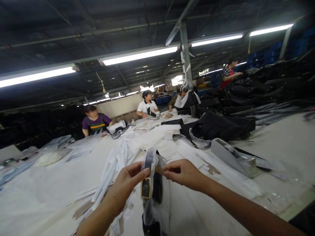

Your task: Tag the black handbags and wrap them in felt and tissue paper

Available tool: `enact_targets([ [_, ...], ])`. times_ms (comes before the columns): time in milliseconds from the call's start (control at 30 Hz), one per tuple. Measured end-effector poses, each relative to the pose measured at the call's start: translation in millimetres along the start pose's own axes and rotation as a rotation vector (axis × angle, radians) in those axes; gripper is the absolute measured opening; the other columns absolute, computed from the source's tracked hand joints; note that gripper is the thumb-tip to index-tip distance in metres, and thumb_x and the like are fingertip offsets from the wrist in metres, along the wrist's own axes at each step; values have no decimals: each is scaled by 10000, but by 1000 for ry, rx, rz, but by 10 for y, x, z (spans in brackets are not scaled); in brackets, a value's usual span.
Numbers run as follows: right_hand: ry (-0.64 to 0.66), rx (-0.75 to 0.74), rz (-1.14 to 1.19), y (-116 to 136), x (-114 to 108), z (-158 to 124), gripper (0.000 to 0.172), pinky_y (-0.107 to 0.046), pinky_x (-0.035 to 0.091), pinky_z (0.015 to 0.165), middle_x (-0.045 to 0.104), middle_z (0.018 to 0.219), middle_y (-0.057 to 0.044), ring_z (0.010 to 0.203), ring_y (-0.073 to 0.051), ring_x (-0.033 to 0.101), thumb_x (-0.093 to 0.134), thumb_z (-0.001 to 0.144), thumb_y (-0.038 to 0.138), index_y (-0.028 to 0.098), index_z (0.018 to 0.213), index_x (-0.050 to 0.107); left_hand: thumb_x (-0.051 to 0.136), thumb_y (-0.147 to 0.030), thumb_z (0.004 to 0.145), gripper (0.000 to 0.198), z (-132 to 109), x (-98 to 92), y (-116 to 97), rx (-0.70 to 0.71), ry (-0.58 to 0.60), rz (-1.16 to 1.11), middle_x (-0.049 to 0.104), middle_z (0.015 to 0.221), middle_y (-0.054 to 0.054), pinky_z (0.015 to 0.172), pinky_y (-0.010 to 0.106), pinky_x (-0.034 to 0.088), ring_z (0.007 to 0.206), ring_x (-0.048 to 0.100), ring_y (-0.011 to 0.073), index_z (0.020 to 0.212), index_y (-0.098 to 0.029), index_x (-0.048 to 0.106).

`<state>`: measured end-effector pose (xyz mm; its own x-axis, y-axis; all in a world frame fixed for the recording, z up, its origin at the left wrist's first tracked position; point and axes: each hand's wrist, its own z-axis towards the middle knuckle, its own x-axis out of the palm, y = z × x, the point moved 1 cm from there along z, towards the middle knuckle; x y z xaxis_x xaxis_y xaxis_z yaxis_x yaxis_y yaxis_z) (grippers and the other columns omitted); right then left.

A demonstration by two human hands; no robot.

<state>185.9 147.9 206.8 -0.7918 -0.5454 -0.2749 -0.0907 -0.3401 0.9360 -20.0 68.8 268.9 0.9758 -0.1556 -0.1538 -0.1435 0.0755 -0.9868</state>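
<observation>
My left hand (124,190) pinches a clear plastic bag (154,203) that holds a black belt with a gold-coloured square buckle (146,187). The bag hangs upright in front of me over a white table (44,196). My right hand (183,173) is closed in a pinch on a small brown strip (159,169) at the bag's upper edge. Both hands meet near the top of the bag.
White rolled tubes (110,173) and papers lie just beyond my hands. A grey tape dispenser (232,157) sits to the right. Black goods are piled at the right rear (219,126). Three people work at the far end of the table, and another stands at the back right.
</observation>
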Motion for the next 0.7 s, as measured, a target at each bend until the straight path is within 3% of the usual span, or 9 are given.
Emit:
enact_targets([
  [333,-116,-25,-99,-1,99,177,224,-246,401,590,719,711,-39,653,-160,588,682,785,323,133,820,795,753,-455,812,468,4,-49,80,-21,-93,28,749,1128,60,1025,378,463,1059,680,275,1213,-217,709],
  [500,-47,-65,213,85,180,279,235,-240,401,629,673,684,2,664,-142,553,784,717,357,153,831,805,737,-479,816,465,76,10,75,30,-73,133,733,1168,63,1035,394,466,1125,654,296,1205,-226,718],
  [633,-20,42,381,135,246,294,311,-229,322,556,519,558,44,557,-89,401,793,708,435,134,785,789,713,-511,821,448,61,42,7,62,-24,218,740,1148,39,1024,387,480,1114,657,301,1187,-254,731],
  [700,31,90,532,122,259,261,290,-237,356,594,522,590,41,573,-87,413,797,704,416,136,778,775,710,-528,812,430,44,-22,18,87,-29,308,746,1131,24,1010,381,492,1130,648,313,1155,-271,747],
])
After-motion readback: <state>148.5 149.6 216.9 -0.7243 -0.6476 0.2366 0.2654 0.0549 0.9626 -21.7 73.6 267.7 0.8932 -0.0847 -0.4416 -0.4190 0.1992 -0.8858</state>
